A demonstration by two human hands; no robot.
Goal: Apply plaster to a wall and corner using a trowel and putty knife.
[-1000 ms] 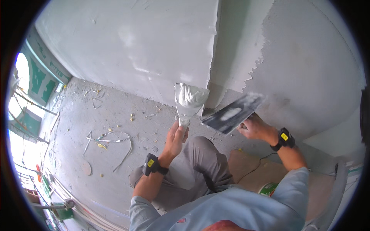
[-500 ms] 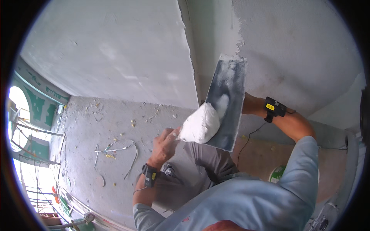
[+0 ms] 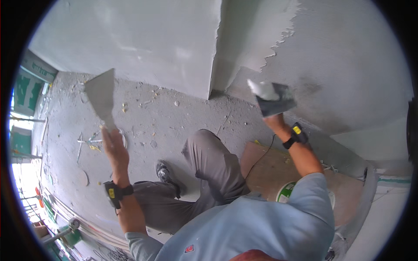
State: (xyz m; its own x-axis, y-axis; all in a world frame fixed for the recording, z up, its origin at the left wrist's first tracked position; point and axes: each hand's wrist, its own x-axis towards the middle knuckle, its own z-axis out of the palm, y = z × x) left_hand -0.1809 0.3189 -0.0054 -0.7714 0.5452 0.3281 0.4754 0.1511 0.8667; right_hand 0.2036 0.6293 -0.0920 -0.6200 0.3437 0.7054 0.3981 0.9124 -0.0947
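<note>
My left hand (image 3: 115, 150) is closed round the handle of a wide putty knife (image 3: 102, 93), its flared blade raised above the floor at the left and bare of any lump. On the right, my right hand (image 3: 276, 122) grips a dark steel plastering trowel (image 3: 278, 104); its handle is hidden under the blade. A mound of white plaster (image 3: 264, 90) lies on the far left part of that blade. The trowel is near the lower part of the grey wall (image 3: 339, 61), where a smoother coated strip (image 3: 254, 39) ends in a ragged edge.
A pale wall corner (image 3: 211, 91) juts out ahead between my hands. Plaster crumbs and a bent strip (image 3: 89, 141) litter the concrete floor (image 3: 143, 126). Beside my right thigh stands a green and white bucket (image 3: 285, 192) on a brown board (image 3: 265, 172). Scaffold poles (image 3: 26, 119) stand far left.
My hands have separated: the left one swung out left with the putty knife, now without plaster. The trowel moved right and flattened, carrying the white plaster. My view has shifted too.
</note>
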